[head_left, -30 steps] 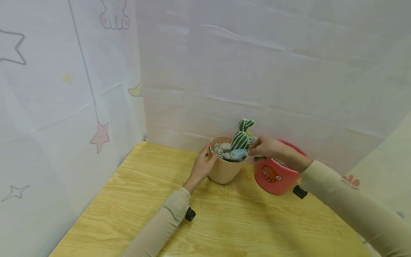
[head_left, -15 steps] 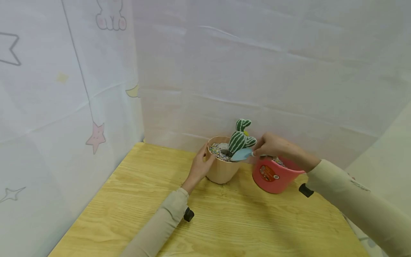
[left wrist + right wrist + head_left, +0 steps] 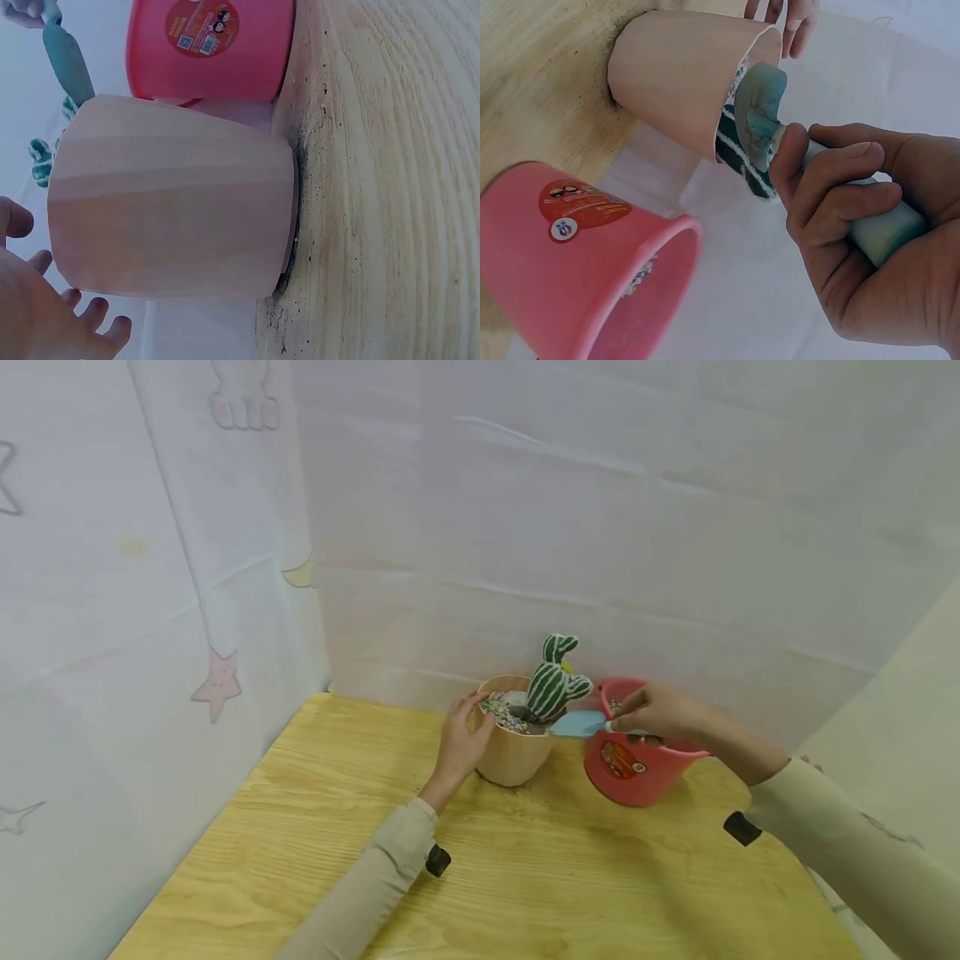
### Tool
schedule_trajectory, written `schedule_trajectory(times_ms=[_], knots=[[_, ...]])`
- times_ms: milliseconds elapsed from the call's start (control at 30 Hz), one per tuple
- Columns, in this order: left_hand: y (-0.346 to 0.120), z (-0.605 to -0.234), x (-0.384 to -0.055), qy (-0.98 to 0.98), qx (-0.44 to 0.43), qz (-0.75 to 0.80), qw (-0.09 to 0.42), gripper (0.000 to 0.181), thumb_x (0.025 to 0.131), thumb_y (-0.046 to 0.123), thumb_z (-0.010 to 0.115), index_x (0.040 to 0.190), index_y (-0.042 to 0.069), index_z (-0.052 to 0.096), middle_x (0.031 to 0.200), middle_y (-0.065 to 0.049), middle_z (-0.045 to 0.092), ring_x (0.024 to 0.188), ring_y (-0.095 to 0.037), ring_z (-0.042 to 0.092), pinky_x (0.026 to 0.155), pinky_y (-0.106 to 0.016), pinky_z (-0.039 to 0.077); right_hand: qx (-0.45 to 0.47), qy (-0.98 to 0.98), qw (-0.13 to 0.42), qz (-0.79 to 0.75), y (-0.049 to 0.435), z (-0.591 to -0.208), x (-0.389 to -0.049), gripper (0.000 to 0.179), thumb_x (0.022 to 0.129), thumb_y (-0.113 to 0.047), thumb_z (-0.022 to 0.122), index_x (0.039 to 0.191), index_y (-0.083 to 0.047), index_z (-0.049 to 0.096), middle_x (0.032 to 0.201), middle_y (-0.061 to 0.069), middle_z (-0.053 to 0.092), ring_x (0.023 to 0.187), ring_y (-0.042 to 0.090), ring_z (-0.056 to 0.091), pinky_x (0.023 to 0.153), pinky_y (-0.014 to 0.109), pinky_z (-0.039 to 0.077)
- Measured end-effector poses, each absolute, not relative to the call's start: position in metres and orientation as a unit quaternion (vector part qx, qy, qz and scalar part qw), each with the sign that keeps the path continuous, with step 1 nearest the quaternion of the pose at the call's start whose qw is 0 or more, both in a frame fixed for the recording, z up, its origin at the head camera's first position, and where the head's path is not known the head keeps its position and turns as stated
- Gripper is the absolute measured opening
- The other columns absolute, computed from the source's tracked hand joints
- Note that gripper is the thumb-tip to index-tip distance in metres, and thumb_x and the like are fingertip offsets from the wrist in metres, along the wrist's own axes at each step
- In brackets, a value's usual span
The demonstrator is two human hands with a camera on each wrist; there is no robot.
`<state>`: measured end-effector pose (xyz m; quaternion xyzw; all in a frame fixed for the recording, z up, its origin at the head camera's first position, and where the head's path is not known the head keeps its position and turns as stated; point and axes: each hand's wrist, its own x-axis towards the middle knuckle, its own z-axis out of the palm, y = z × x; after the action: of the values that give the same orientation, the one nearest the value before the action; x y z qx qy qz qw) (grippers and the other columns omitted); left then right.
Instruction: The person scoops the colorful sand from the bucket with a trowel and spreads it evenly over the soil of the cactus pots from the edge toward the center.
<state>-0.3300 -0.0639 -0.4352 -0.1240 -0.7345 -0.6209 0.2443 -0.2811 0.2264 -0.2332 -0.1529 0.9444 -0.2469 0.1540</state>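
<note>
A beige flowerpot [image 3: 512, 764] stands on the table, part filled with small coloured pebbles [image 3: 504, 713]. Rising from it and leaning right is a green-and-white knitted cactus [image 3: 550, 691]. My left hand [image 3: 459, 745] rests at the pot's left rim, thumb and fingers spread loosely about it. With curled fingers, my right hand [image 3: 666, 710] grips the pale handle of a small blue trowel [image 3: 577, 724]. Its blade [image 3: 756, 105] overlaps the pot's right rim, close by the cactus in the right wrist view, and has dark smudges on it.
A pink bucket [image 3: 651, 781] with a red label stands right of the pot, under my right hand, with pebbles [image 3: 639, 277] inside. Dark crumbs [image 3: 300, 150] lie around the pot's base. White printed sheets [image 3: 450, 510] hang behind the wooden table [image 3: 495, 877].
The trowel blade has come from over the pebbles inside the pot rightward to its right rim, toward the bucket. My left hand stays at the pot. The head view has shifted slightly.
</note>
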Motion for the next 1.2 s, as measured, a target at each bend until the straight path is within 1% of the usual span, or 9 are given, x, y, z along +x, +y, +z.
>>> schedule_trajectory(times_ms=[100,267,500,700,800,867,1033,1100,1200], knots=[[-0.065,-0.433,-0.330,-0.738,-0.116,-0.616,0.251,0.039,0.102,0.027,0.061,0.139,0.016,0.063,0.150,-0.009,0.046,0.136,-0.032,0.044,0.107,-0.057,0.038,-0.141,0.940,0.163,-0.265,0.234,-0.234,-0.281,0.038,0.098,-0.025,0.070,0.124,0.003,0.070,0.079,0.009,0.068,0.056,0.015,0.047,0.053,0.031,0.043],[-0.066,-0.426,-0.328,-0.737,-0.116,-0.611,0.264,0.037,0.102,0.022,0.060,0.138,0.017,0.064,0.149,-0.008,0.047,0.137,-0.030,0.043,0.109,-0.056,0.036,-0.122,0.938,0.162,-0.280,0.245,-0.230,-0.278,0.044,0.098,-0.028,0.071,0.129,0.002,0.067,0.080,0.010,0.069,0.054,0.014,0.045,0.051,0.029,0.041],[-0.063,-0.414,-0.320,-0.720,-0.143,-0.614,0.290,0.037,0.102,0.011,0.062,0.138,0.016,0.065,0.146,-0.007,0.051,0.136,-0.026,0.044,0.108,-0.055,0.037,-0.111,0.935,0.140,-0.305,0.258,-0.221,-0.272,0.045,0.098,-0.024,0.071,0.130,0.006,0.066,0.084,0.009,0.072,0.057,0.015,0.055,0.051,0.028,0.048],[-0.053,-0.399,-0.310,-0.706,-0.188,-0.610,0.306,0.034,0.101,0.009,0.062,0.134,0.011,0.067,0.137,-0.008,0.060,0.129,-0.021,0.051,0.108,-0.048,0.039,-0.105,0.936,0.132,-0.308,0.276,-0.214,-0.273,0.047,0.098,-0.026,0.071,0.131,0.006,0.065,0.081,0.009,0.071,0.058,0.017,0.058,0.056,0.032,0.051],[-0.046,-0.395,-0.306,-0.705,-0.206,-0.609,0.300,0.032,0.101,0.011,0.062,0.133,0.010,0.067,0.135,-0.007,0.062,0.126,-0.022,0.054,0.102,-0.051,0.043,-0.106,0.942,0.118,-0.295,0.284,-0.214,-0.273,0.048,0.097,-0.030,0.072,0.130,0.005,0.066,0.071,0.006,0.066,0.056,0.017,0.054,0.054,0.032,0.047],[-0.043,-0.395,-0.304,-0.707,-0.212,-0.608,0.292,0.032,0.101,0.013,0.062,0.133,0.011,0.068,0.134,-0.008,0.062,0.126,-0.022,0.054,0.094,-0.053,0.047,-0.108,0.945,0.111,-0.288,0.289,-0.215,-0.272,0.050,0.097,-0.032,0.072,0.131,0.004,0.066,0.064,0.005,0.060,0.053,0.016,0.048,0.052,0.033,0.044],[-0.034,-0.395,-0.302,-0.712,-0.225,-0.610,0.265,0.032,0.100,0.012,0.063,0.132,0.014,0.069,0.131,-0.006,0.064,0.113,-0.019,0.061,0.082,-0.046,0.053,-0.097,0.942,0.102,-0.304,0.306,-0.216,-0.272,0.050,0.098,-0.031,0.070,0.133,0.005,0.064,0.072,0.008,0.065,0.050,0.015,0.036,0.050,0.034,0.039],[-0.030,-0.395,-0.301,-0.716,-0.234,-0.607,0.255,0.032,0.100,0.011,0.064,0.132,0.011,0.069,0.128,-0.006,0.066,0.105,-0.017,0.064,0.080,-0.042,0.054,-0.089,0.943,0.097,-0.306,0.312,-0.216,-0.271,0.049,0.099,-0.030,0.069,0.133,0.006,0.063,0.077,0.009,0.067,0.049,0.015,0.034,0.049,0.034,0.037],[-0.021,-0.395,-0.298,-0.717,-0.257,-0.603,0.239,0.032,0.100,0.009,0.064,0.132,0.005,0.068,0.125,-0.008,0.067,0.102,-0.019,0.065,0.078,-0.039,0.055,-0.076,0.946,0.090,-0.302,0.321,-0.217,-0.272,0.048,0.099,-0.029,0.069,0.131,0.007,0.064,0.077,0.010,0.066,0.049,0.015,0.035,0.047,0.033,0.035]])
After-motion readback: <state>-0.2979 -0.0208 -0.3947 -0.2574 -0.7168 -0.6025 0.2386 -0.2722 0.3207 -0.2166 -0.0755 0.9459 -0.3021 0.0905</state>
